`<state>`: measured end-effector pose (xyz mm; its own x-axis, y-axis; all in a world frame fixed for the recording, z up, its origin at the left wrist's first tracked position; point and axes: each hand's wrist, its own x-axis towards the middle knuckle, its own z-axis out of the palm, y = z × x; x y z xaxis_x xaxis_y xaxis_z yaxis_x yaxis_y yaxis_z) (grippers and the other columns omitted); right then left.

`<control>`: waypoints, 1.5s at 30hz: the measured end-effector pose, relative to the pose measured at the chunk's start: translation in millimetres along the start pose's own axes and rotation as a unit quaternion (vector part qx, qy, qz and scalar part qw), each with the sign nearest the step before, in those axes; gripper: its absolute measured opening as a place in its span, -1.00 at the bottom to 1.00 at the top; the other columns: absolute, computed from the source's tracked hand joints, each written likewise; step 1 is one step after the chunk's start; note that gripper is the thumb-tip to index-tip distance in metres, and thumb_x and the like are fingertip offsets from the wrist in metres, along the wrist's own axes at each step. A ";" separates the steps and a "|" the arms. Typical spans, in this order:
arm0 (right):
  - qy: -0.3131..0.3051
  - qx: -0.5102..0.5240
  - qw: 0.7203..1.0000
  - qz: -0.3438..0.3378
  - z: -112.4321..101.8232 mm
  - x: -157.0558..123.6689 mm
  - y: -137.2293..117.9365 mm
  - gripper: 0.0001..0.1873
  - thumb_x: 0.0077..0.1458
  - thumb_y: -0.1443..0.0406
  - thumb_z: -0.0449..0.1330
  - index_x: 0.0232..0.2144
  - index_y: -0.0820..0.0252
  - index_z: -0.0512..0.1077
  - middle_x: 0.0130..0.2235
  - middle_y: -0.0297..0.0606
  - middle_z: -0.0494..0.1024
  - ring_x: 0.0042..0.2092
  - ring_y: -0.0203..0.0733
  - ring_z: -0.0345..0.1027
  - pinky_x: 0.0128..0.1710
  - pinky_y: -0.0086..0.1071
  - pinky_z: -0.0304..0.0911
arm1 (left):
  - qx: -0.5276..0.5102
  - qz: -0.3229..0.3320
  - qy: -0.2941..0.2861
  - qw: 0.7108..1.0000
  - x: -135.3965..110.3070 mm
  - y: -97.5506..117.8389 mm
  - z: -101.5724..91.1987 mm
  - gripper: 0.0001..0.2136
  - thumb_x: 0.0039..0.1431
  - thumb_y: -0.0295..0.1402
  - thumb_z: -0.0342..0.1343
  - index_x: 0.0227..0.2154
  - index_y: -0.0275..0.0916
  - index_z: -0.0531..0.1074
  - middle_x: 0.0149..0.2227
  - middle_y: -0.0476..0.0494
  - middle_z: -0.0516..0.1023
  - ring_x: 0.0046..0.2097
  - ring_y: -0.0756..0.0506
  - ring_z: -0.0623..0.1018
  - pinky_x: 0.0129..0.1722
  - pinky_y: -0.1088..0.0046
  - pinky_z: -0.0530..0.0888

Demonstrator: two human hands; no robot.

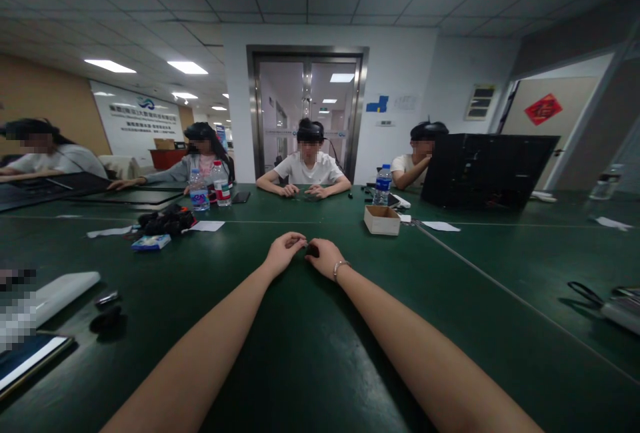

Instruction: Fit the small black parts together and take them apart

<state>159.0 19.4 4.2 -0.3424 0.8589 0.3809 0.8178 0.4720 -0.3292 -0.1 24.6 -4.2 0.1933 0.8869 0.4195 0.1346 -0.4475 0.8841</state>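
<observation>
Over the middle of the dark green table [280,353], both my arms reach forward and my hands nearly meet. My left hand [284,254] is closed, its thumb and fingertips pinched together at the right. Facing it, my right hand [326,258] is closed too, with its fingers curled toward the left fingertips and a bracelet [341,269] on the wrist. Something tiny and dark shows between the fingertips, too small to name. An open cardboard box [382,221] stands beyond my right hand.
Bottles [199,194] stand at far left, another bottle [383,186] behind the box. A black monitor [487,171] is at right. Black gear [167,221] lies left; a phone [35,363] is near left. Across the table, a person [310,166] works with both hands; others sit alongside.
</observation>
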 end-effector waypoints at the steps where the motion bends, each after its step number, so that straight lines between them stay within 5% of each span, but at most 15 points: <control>1: 0.001 -0.002 1.000 0.001 -0.5 -0.3 -1.4 -0.75 -0.12 0.27 0.23 -0.31 0.21 0.41 -0.33 -0.25 0.39 -0.28 -0.24 0.24 -0.27 -0.41 0.13 | -0.015 -0.006 -0.001 1.000 -0.3 2.4 -0.5 -0.71 -0.05 -0.21 0.13 -0.30 -0.30 0.41 -0.29 -0.18 0.53 -0.21 -0.08 0.51 -0.13 0.36 0.40; 9: 0.015 0.035 0.998 0.056 -2.3 -2.9 -2.5 -0.73 -0.14 0.15 0.22 -0.39 0.19 0.48 -0.41 -0.29 0.33 -0.39 -0.31 0.20 -0.39 -0.45 0.10 | -0.062 -0.046 -0.016 0.997 -3.2 10.4 -1.5 -0.63 -0.18 -0.21 0.23 -0.30 -0.32 0.44 -0.27 -0.22 0.54 -0.19 -0.11 0.50 -0.12 0.33 0.40; 18: 0.069 0.096 0.993 0.027 -1.3 -2.2 2.9 -0.72 -0.11 0.14 0.20 -0.35 0.17 0.51 -0.42 -0.29 0.33 -0.38 -0.32 0.20 -0.38 -0.45 0.12 | -0.041 -0.059 -0.008 0.997 -2.3 7.9 -1.1 -0.70 -0.16 -0.26 0.21 -0.34 -0.32 0.42 -0.35 -0.15 0.52 -0.26 -0.08 0.50 -0.18 0.36 0.41; 32: 0.027 0.256 0.965 0.043 5.0 -3.3 4.7 -0.63 -0.13 0.10 0.19 -0.25 0.14 0.38 -0.54 -0.45 0.33 -0.59 -0.41 0.19 -0.59 -0.51 0.13 | 0.002 -0.068 -0.020 0.997 -2.5 3.1 0.0 -0.66 -0.11 -0.18 0.17 -0.30 -0.30 0.38 -0.40 -0.11 0.50 -0.35 -0.04 0.47 -0.36 0.47 0.37; 36: 0.014 0.238 0.971 0.021 0.4 -5.0 1.4 -0.73 -0.06 0.13 0.15 -0.31 0.14 0.42 -0.48 -0.40 0.40 -0.55 -0.41 0.23 -0.54 -0.52 0.18 | 0.111 -0.058 -0.059 0.990 -5.1 11.7 -3.5 -0.66 0.00 -0.10 0.03 -0.27 -0.26 0.36 -0.36 -0.12 0.50 -0.29 -0.09 0.48 -0.30 0.42 0.38; 38: 0.011 0.253 0.967 0.039 -1.5 -6.0 0.5 -0.72 -0.04 0.12 0.14 -0.29 0.12 0.42 -0.43 -0.38 0.42 -0.56 -0.42 0.24 -0.55 -0.51 0.19 | 0.257 -0.049 -0.092 0.961 -10.8 20.2 -17.3 -0.64 0.05 -0.06 -0.06 -0.25 -0.21 0.39 -0.26 -0.17 0.50 -0.17 -0.15 0.46 -0.17 0.31 0.34; 40: 0.009 0.273 0.960 0.061 -2.8 -6.8 0.2 -0.70 -0.03 0.10 0.12 -0.26 0.11 0.41 -0.39 -0.36 0.43 -0.58 -0.43 0.24 -0.58 -0.51 0.20 | 0.432 -0.033 -0.107 0.895 -21.4 28.0 -42.9 -0.61 0.03 -0.02 -0.05 -0.21 -0.16 0.41 -0.10 -0.22 0.45 0.00 -0.25 0.35 -0.01 0.15 0.22; 43: 0.003 0.281 0.957 0.074 -3.4 -7.0 -0.2 -0.69 -0.01 0.09 0.10 -0.24 0.10 0.40 -0.37 -0.35 0.43 -0.59 -0.43 0.24 -0.59 -0.51 0.20 | 0.599 -0.026 -0.101 0.794 -46.0 35.0 -100.2 -0.58 0.06 -0.05 -0.09 -0.08 -0.12 0.37 0.07 -0.25 0.32 0.15 -0.33 0.15 0.09 -0.04 -0.04; 45: 0.004 0.270 0.960 0.068 -2.9 -6.4 -0.7 -0.70 -0.01 0.10 0.11 -0.25 0.10 0.41 -0.38 -0.35 0.43 -0.57 -0.42 0.24 -0.56 -0.50 0.21 | 0.660 -0.088 -0.077 0.742 -65.5 37.4 -143.9 -0.58 0.09 -0.10 -0.12 -0.02 -0.11 0.34 0.11 -0.26 0.26 0.19 -0.36 0.08 0.08 -0.11 -0.13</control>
<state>162.0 13.0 4.5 -0.2439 0.9197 0.3076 0.4949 0.3908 -0.7761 -147.6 -33.7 31.0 0.1559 0.9667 0.2028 0.9858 -0.1393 -0.0937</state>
